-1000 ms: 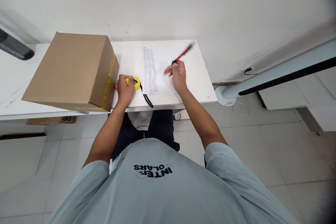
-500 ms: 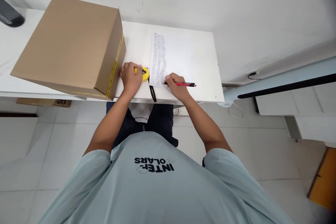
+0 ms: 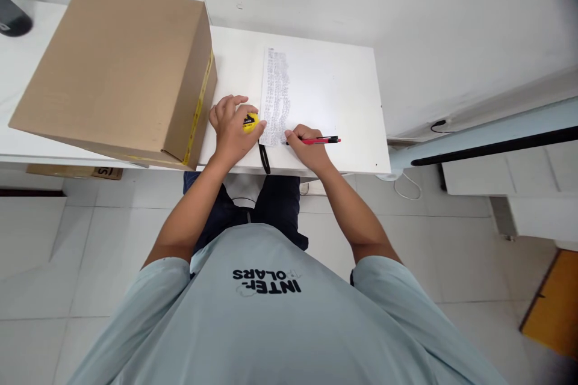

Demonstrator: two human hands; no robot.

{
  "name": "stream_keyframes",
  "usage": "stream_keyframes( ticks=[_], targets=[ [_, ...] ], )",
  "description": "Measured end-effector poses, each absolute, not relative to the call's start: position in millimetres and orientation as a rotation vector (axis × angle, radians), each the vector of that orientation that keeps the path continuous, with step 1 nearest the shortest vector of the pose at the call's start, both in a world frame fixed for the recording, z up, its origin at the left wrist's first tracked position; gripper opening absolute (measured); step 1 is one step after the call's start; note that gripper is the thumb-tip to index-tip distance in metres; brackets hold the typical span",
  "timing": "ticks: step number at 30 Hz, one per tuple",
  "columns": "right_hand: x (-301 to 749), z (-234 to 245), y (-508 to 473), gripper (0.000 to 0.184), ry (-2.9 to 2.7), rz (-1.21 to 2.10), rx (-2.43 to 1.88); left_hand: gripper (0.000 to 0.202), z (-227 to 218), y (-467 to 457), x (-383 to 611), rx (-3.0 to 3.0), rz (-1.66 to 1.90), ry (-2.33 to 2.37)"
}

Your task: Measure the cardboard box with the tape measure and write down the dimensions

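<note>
My left hand (image 3: 231, 129) curls round a yellow tape measure (image 3: 250, 123) on the white table, with the thumb on its right side and the fingers arched over its far side. A black wrist strap (image 3: 264, 159) trails from the tape measure toward the table's front edge. In my right hand (image 3: 309, 147) a red and black pen (image 3: 323, 140) is pinched, its tip end at the lower right of the handwriting. Between the hands lies a white sheet of paper (image 3: 274, 96), its left part filled with dense handwritten lines.
A large cardboard box (image 3: 121, 66) with yellow tape stands on the table (image 3: 361, 156) left of my left hand. A wall rises behind the table. To the right runs a pale blue beam (image 3: 487, 138) with a black strip.
My left hand has opened its grip wider and shifted right, with the thumb now on the tape measure's right side. The pen hand stays nearly in place; the view has tilted slightly.
</note>
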State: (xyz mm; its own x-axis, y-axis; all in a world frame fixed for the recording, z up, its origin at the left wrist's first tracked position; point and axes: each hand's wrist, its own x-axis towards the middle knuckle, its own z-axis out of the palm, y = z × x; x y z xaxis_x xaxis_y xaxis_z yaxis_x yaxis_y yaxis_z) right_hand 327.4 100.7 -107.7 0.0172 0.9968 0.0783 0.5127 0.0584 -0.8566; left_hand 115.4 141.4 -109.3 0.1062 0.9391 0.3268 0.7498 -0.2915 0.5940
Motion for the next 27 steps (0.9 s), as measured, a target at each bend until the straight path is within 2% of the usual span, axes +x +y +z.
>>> stream_keyframes(
  ticks=[5,17,27],
  targets=[
    [328.2,-109.2,100.8,0.047,-1.593,0.826,-1.551,0.047,-111.0,141.2,115.9,2.243,0.835,1.577],
    [328.3,-108.6,99.7,0.04,-1.589,0.85,-1.529,0.05,-112.7,141.5,116.2,2.258,0.801,1.574],
    [328.8,-109.2,99.1,0.044,-1.588,0.829,-1.529,0.052,-114.3,142.3,116.1,2.258,0.786,1.565]
  ],
)
